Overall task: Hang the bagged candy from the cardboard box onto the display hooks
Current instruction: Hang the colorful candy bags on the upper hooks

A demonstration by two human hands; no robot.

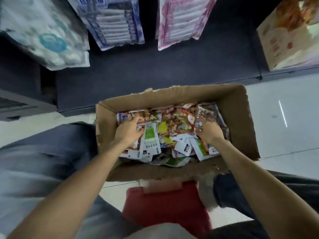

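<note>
An open cardboard box (241,107) stands on the floor below me, filled with several bagged candies (174,123) in a loose pile. My left hand (128,131) is inside the box at its left side, fingers curled on a flat candy bag (150,119) with orange print. My right hand (208,131) is at the right side, gripping a clear bag of dark candy (206,112) that stands up from the pile. No display hooks show in this view.
Large hanging packs, white (46,31), blue (114,21) and pink (181,19), fill the dark shelf unit (155,69) above the box. An orange printed carton (290,35) sits at upper right. A red stool (167,206) lies under me; white floor tiles (276,121) surround the box.
</note>
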